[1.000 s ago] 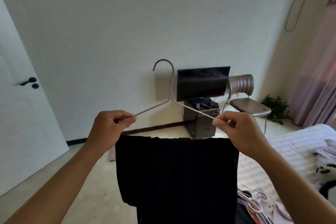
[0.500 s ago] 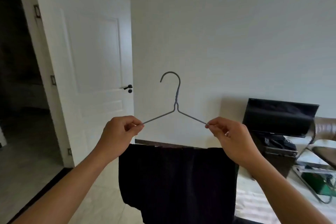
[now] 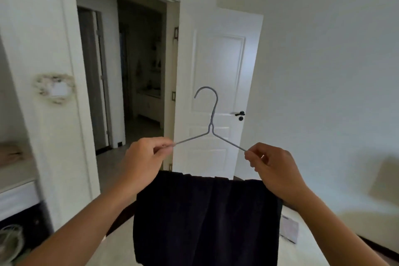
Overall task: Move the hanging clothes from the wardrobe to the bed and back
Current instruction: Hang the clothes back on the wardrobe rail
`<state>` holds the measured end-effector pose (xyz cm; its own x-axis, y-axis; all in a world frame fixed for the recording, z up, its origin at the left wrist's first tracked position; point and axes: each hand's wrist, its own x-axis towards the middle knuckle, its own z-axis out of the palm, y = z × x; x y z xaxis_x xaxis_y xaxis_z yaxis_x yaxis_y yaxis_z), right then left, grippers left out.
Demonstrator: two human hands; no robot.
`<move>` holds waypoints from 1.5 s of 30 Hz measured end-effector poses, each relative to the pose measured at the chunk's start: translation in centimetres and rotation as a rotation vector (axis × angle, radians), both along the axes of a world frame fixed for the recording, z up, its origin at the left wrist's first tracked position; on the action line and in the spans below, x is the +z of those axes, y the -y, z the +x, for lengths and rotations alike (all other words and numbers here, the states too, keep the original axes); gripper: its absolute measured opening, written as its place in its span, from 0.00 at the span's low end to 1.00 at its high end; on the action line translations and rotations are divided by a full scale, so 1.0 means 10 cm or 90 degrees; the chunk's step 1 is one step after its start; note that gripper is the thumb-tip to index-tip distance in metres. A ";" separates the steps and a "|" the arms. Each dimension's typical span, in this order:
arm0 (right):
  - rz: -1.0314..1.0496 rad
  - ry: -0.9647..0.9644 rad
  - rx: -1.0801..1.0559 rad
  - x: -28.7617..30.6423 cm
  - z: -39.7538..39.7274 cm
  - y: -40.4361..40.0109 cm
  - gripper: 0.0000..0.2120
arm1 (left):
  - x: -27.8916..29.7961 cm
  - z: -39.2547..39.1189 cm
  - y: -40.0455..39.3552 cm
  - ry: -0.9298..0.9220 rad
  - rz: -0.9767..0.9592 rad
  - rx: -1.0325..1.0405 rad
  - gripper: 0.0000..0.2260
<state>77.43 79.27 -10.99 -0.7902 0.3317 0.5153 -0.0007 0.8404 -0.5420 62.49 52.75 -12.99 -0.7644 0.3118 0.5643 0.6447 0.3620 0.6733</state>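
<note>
Both arms raised forward; left grip (image 3: 146, 157) and right grip (image 3: 273, 168) pinching, fingers curled.

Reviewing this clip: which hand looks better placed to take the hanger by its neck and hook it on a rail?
Probably the left hand: it pinches the hanger arm slightly nearer the neck than the right hand. Both pinch it, the dark garment draped below. The margin is small, and no rail is visible.
</note>
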 end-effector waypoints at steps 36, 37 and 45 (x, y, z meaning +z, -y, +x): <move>-0.080 0.182 0.805 0.22 -4.27 4.56 0.07 | 0.06 -2.24 4.69 0.047 -0.010 0.594 0.06; -0.102 0.199 0.816 0.23 -4.32 4.75 0.08 | 0.08 -2.30 4.83 0.050 -0.013 0.604 0.05; -0.251 0.304 0.869 0.29 -4.67 6.12 0.12 | 0.22 -2.85 5.80 0.096 -0.064 0.613 0.08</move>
<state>30.77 18.09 -8.10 -0.6613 -0.7279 0.1814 -0.4046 0.1424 -0.9034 34.02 -5.21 -10.78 -0.7793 -0.4416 0.4447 -0.0466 0.7485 0.6615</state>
